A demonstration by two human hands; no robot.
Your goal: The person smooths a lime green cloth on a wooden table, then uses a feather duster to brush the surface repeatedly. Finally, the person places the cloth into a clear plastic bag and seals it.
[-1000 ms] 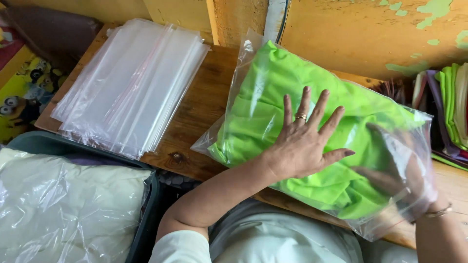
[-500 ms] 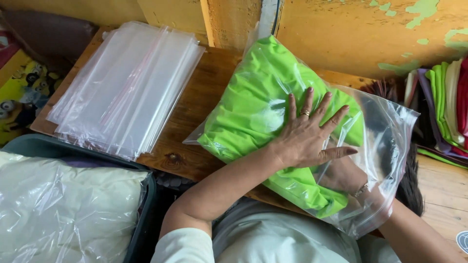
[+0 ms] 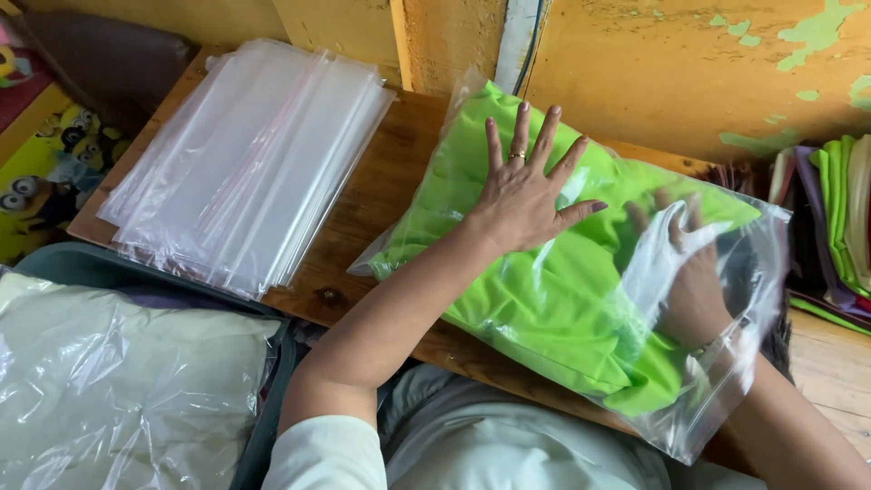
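Note:
A folded bright green cloth [image 3: 553, 299] lies inside a clear plastic bag [image 3: 726, 399] on a wooden table [image 3: 381, 200]. My left hand [image 3: 526, 191], with a ring on one finger, rests flat and spread on top of the bag over the far end of the cloth. My right hand [image 3: 685, 272] is inside the bag's open end, seen through the plastic. Its fingers are stretched out against the cloth and grip nothing.
A stack of empty clear bags [image 3: 245, 163] lies on the table's left half. Lower left, a large plastic-wrapped pale bundle [image 3: 118, 390] sits in a dark container. Folded coloured cloths [image 3: 835, 218] are stacked at the right. A yellow peeling wall [image 3: 653, 63] stands behind.
My left hand has slid up the bag toward the wall. My right hand has gone deeper into the bag, and the green cloth has moved further in.

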